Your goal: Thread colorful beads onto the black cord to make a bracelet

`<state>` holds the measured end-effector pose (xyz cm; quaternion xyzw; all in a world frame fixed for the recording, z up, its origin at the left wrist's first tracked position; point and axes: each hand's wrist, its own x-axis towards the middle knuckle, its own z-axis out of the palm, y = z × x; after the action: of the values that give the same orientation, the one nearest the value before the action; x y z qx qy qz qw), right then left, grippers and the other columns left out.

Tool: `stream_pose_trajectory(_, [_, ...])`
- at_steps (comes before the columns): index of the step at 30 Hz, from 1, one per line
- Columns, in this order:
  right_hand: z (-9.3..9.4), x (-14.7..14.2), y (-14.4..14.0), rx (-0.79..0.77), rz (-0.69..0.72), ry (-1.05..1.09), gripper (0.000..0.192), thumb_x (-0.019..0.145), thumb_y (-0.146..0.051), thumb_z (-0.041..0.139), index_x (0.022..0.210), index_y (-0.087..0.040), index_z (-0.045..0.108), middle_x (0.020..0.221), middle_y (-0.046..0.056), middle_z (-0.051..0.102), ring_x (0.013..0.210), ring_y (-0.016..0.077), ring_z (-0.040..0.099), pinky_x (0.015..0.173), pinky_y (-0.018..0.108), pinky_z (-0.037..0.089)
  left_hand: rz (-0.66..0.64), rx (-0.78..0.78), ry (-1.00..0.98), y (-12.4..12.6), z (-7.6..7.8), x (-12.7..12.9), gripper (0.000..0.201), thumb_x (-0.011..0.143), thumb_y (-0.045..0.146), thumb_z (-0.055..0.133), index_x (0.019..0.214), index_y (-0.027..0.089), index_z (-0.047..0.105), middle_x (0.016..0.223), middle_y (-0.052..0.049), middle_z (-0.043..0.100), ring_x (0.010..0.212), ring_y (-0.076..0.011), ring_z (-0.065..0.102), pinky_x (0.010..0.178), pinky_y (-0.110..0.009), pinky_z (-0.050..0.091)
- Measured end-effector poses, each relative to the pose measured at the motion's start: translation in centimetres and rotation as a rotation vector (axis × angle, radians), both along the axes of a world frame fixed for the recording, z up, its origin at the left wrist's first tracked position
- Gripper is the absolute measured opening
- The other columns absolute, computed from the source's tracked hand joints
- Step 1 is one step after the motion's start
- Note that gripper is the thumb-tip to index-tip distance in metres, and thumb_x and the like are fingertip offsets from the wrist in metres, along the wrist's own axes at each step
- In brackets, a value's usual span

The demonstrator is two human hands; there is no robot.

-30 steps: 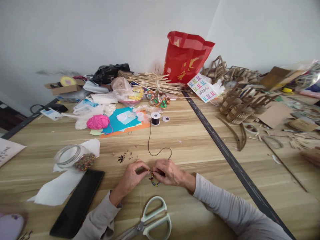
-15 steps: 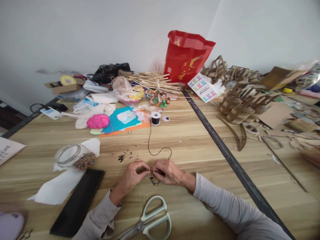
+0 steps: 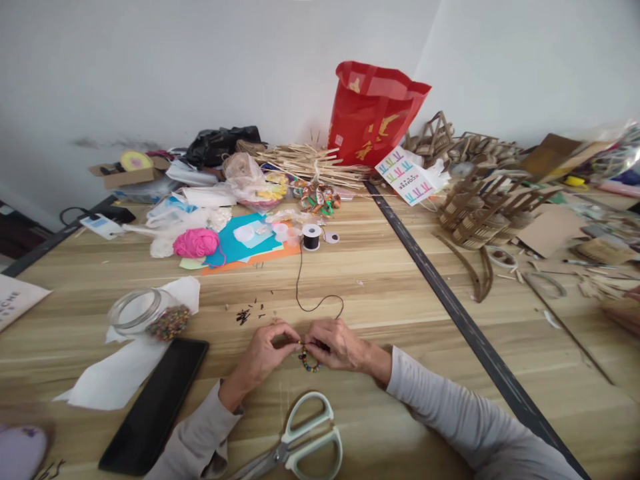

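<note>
Fingertips of my left hand (image 3: 270,350) pinch one end of a small string of colourful beads (image 3: 311,366). Close against it on the right, my right hand (image 3: 336,343) is also closed on the beaded string, with its lower fingers curled in. The beads hang in a curve below the fingertips, just over the table. A black cord (image 3: 320,308) runs from behind my right hand to a white spool of black cord (image 3: 311,237) farther back. The exact spot where the fingers meet is too small to make out. Scissors with pale handles (image 3: 314,433) lie below my hands.
On the left are a tipped glass jar (image 3: 143,312) of beads, white paper (image 3: 117,377) and a black tray-like slab (image 3: 155,407). Black cord snippets (image 3: 243,315) lie near my left hand. Pink yarn (image 3: 196,243), a red bag (image 3: 375,117) and small woven baskets (image 3: 480,220) stand farther back.
Both hands hold nearly the same pose, fingertips still together at the beaded string. My right fingertips have shifted very slightly.
</note>
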<state>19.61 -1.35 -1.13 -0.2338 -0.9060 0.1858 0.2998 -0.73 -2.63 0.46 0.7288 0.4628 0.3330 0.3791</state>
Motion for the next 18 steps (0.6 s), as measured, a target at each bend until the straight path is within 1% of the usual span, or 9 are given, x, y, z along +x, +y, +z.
stream_pose_trajectory(6, [-0.01,0.05,0.04,0.005,0.005,-0.016,0.011,0.093,-0.020,0.046,0.085,-0.017,0.053,0.073,0.003,0.060,0.066,0.0130,0.055,0.063,0.023,0.042,-0.021,-0.017,-0.034,-0.04,-0.15,-0.07,0.007,0.071,0.019,0.069,0.065,0.016,0.067,0.066,-0.002,0.069,0.064,-0.0156,0.061,0.065,-0.025,0.048])
stream_pose_trajectory(18, [-0.16,-0.02,0.06,0.022,-0.009,-0.008,0.012,0.091,-0.018,0.046,0.083,-0.016,0.054,0.070,0.003,0.059,0.063,0.0133,0.054,0.060,0.024,0.041,-0.045,-0.025,-0.056,0.02,-0.34,-0.14,0.005,0.072,0.017,0.069,0.067,0.016,0.069,0.066,-0.002,0.069,0.065,-0.0157,0.061,0.066,-0.026,0.047])
